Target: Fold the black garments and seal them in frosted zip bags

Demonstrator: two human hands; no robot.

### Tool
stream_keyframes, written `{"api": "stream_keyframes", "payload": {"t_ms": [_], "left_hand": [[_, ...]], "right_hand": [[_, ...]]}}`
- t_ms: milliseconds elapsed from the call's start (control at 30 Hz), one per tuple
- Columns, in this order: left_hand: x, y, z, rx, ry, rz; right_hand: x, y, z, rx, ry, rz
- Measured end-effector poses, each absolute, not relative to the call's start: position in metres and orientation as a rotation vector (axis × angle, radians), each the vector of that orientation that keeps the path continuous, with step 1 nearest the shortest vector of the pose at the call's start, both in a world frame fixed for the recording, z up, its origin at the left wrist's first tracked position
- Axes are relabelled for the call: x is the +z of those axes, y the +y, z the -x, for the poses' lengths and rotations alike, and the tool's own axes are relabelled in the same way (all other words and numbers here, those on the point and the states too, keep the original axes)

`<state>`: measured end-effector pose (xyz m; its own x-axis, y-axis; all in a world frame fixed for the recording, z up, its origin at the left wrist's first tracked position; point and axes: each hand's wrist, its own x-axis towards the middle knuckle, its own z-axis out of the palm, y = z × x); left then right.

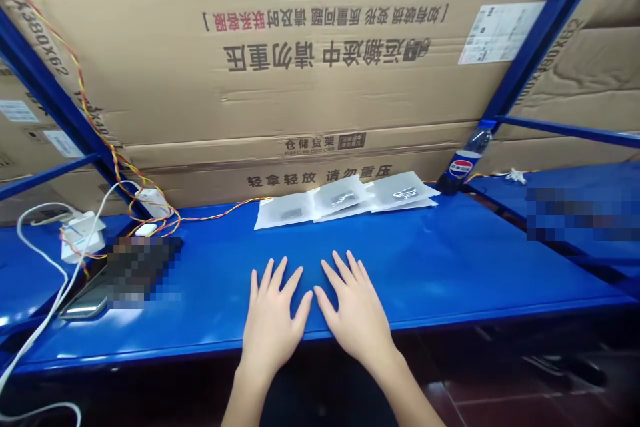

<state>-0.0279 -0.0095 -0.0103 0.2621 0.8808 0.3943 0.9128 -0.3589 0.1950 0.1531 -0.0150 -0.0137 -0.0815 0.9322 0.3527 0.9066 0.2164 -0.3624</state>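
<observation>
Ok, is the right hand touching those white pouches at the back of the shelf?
Apart. The head view shows the right hand flat near the front edge, with bare blue shelf between its fingertips and the white pouches.

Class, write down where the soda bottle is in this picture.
In the head view the soda bottle sits at the back right of the blue shelf, against the blue upright post, just right of the white packets.
</observation>
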Motion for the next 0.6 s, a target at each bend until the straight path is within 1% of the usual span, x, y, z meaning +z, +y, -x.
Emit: {"api": "stream_keyframes", "payload": {"t_ms": [267, 600], "left_hand": [[-0.0131, -0.0083, 0.0293, -0.711, -1.721, 2.428], [-0.0143, -0.0066, 0.029, -0.724, -1.701, 2.421]], "right_hand": [[-0.0185, -0.0116, -0.1585, 0.073, -2.031, 1.645], [-0.0112, -0.0158, -0.1538, 0.056, -1.99, 1.686]]}}
